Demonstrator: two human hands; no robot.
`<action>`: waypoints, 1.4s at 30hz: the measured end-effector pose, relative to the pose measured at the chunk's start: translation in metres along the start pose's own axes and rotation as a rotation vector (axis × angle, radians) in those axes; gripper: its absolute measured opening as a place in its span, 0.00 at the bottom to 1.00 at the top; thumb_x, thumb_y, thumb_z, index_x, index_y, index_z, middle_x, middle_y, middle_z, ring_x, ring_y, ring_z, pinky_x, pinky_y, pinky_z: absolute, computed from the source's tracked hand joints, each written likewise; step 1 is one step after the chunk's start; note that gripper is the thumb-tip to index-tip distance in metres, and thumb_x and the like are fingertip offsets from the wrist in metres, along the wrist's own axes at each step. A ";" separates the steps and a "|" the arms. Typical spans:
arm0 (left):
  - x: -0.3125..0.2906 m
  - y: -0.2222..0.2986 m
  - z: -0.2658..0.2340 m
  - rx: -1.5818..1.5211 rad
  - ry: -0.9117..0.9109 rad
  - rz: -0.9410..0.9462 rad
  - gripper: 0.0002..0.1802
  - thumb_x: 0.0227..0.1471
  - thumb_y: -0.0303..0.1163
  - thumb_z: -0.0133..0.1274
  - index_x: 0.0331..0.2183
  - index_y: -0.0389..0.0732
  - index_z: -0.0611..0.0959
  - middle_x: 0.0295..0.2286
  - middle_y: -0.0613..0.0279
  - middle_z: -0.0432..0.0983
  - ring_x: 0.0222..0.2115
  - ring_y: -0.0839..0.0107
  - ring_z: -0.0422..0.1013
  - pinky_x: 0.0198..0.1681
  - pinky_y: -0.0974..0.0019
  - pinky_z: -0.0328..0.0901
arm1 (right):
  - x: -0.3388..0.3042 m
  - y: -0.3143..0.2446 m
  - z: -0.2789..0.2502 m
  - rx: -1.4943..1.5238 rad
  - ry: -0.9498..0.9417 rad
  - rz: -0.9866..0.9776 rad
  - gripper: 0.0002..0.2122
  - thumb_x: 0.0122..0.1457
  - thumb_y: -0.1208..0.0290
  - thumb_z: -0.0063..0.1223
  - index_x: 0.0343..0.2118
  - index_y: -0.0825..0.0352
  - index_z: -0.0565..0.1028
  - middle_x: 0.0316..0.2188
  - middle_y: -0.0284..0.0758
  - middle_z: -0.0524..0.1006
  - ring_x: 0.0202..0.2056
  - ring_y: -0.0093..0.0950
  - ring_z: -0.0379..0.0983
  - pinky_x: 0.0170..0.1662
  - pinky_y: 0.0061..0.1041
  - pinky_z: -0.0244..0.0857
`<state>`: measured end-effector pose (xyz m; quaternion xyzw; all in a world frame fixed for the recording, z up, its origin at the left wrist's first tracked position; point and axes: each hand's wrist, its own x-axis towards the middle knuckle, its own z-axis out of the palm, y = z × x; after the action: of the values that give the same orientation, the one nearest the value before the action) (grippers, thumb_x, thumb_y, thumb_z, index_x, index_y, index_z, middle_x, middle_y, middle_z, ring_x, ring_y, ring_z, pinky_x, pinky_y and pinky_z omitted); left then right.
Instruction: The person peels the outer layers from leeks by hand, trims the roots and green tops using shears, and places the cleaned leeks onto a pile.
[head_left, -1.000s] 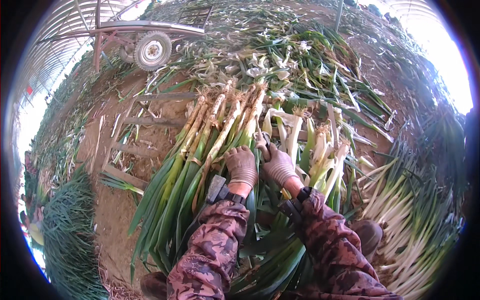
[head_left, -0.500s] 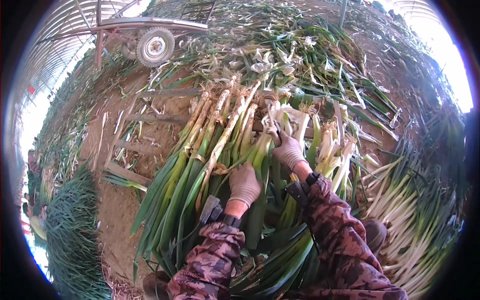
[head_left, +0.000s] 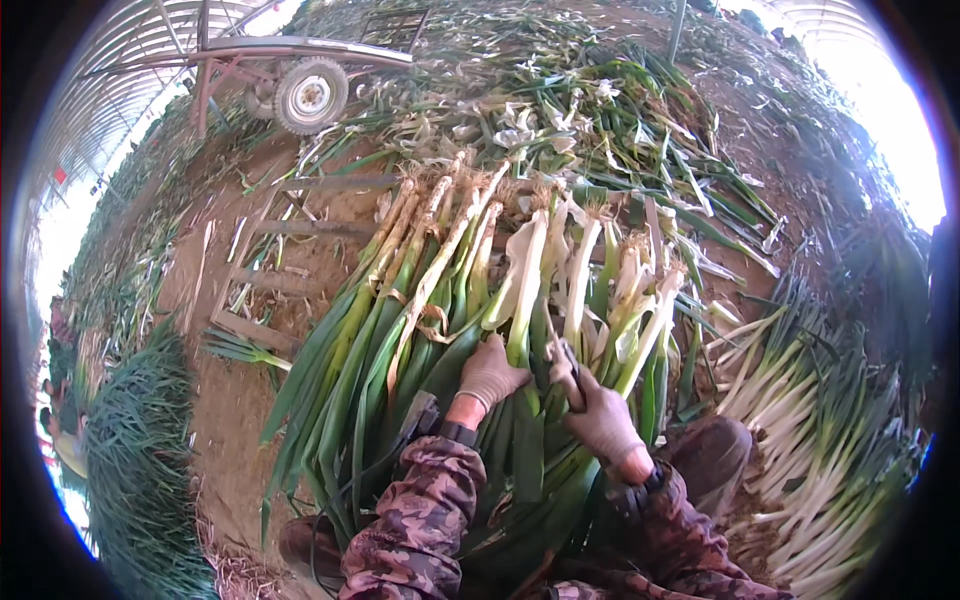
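Note:
My left hand (head_left: 492, 374), in a light glove, is closed around the green part of a large green onion (head_left: 531, 280). Its white stalk points away from me, and a loosened pale sheath (head_left: 506, 285) curls off to its left. To the right and lower, my gloved right hand (head_left: 604, 422) is closed on a small dark knife-like tool (head_left: 570, 372); its exact kind is unclear. A pale strip shows at the tool's tip. Under and beside both hands lie more green onions (head_left: 400, 270), roots at the far end; those on the left still have brown, dirty skins.
A wooden slatted frame (head_left: 262, 228) lies beneath the onions on bare soil. Stripped leaves (head_left: 620, 110) are heaped beyond it. White-stalked onions (head_left: 810, 450) are piled at the right, a green bundle (head_left: 140, 460) at the left. A wheeled cart (head_left: 312, 95) stands at the far left.
My right hand has come down toward me with the tool, away from the onion's root end. The held onion's white stalk now shows bare, its sheath folded left. My left hand stays about where it was.

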<state>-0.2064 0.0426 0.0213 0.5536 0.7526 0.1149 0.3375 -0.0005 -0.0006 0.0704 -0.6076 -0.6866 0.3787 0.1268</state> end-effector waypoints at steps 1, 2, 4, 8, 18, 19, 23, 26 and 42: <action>-0.002 0.001 0.001 -0.007 -0.032 -0.021 0.40 0.33 0.42 0.68 0.47 0.33 0.70 0.44 0.39 0.72 0.46 0.49 0.72 0.51 0.56 0.66 | -0.017 0.003 -0.001 -0.003 -0.041 -0.046 0.28 0.47 0.64 0.57 0.53 0.61 0.65 0.31 0.54 0.76 0.37 0.53 0.74 0.41 0.46 0.68; -0.006 0.000 0.003 -0.005 -0.034 -0.024 0.40 0.33 0.42 0.68 0.47 0.33 0.70 0.44 0.39 0.72 0.46 0.49 0.72 0.51 0.56 0.66 | -0.032 0.008 -0.002 -0.005 -0.082 -0.092 0.30 0.46 0.64 0.57 0.55 0.61 0.64 0.31 0.55 0.76 0.36 0.53 0.74 0.40 0.46 0.68; -0.012 0.002 0.007 0.014 0.003 0.006 0.39 0.33 0.42 0.68 0.46 0.33 0.71 0.43 0.39 0.73 0.45 0.49 0.72 0.51 0.56 0.67 | -0.049 0.018 -0.012 0.000 -0.129 -0.122 0.34 0.45 0.65 0.59 0.58 0.61 0.62 0.32 0.54 0.77 0.35 0.53 0.75 0.39 0.43 0.69; -0.028 -0.004 0.028 0.010 0.048 0.099 0.35 0.33 0.40 0.69 0.42 0.35 0.72 0.40 0.40 0.74 0.43 0.50 0.73 0.48 0.55 0.68 | -0.054 0.031 -0.021 0.091 -0.054 -0.067 0.39 0.41 0.69 0.61 0.61 0.61 0.60 0.33 0.52 0.77 0.37 0.48 0.76 0.41 0.34 0.70; -0.119 -0.006 0.064 0.040 0.205 0.428 0.27 0.42 0.38 0.62 0.42 0.35 0.73 0.38 0.42 0.74 0.39 0.45 0.72 0.45 0.50 0.67 | 0.003 -0.021 -0.001 0.036 -0.106 -0.213 0.31 0.44 0.62 0.62 0.54 0.61 0.67 0.31 0.51 0.77 0.36 0.49 0.76 0.40 0.40 0.69; -0.114 -0.003 0.037 0.055 0.048 0.374 0.22 0.43 0.37 0.61 0.39 0.38 0.75 0.38 0.47 0.74 0.40 0.46 0.72 0.45 0.50 0.68 | 0.010 -0.018 0.003 0.024 -0.072 -0.161 0.31 0.44 0.62 0.62 0.54 0.61 0.67 0.32 0.51 0.78 0.36 0.50 0.75 0.40 0.40 0.69; -0.079 -0.024 -0.023 0.159 0.358 0.258 0.08 0.48 0.31 0.54 0.34 0.42 0.80 0.33 0.52 0.76 0.37 0.50 0.73 0.42 0.50 0.68 | 0.008 -0.028 0.027 0.023 -0.162 -0.149 0.31 0.41 0.66 0.58 0.54 0.63 0.68 0.30 0.52 0.76 0.35 0.49 0.75 0.40 0.38 0.68; -0.048 -0.054 -0.031 0.356 0.536 0.321 0.08 0.48 0.31 0.54 0.33 0.41 0.79 0.31 0.50 0.76 0.34 0.50 0.74 0.38 0.51 0.69 | 0.001 -0.042 0.042 0.003 -0.192 -0.181 0.24 0.44 0.64 0.58 0.46 0.64 0.67 0.31 0.52 0.77 0.37 0.52 0.74 0.41 0.45 0.68; -0.072 -0.064 0.023 -0.173 0.529 0.290 0.08 0.53 0.31 0.47 0.32 0.41 0.80 0.27 0.48 0.78 0.29 0.44 0.74 0.31 0.47 0.67 | 0.005 -0.045 0.057 -0.105 -0.127 -0.101 0.21 0.51 0.61 0.52 0.46 0.64 0.66 0.30 0.54 0.77 0.37 0.54 0.74 0.41 0.47 0.67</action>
<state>-0.2283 -0.0506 -0.0035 0.5752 0.7150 0.3655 0.1558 -0.0710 -0.0158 0.0603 -0.5529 -0.7418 0.3729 0.0700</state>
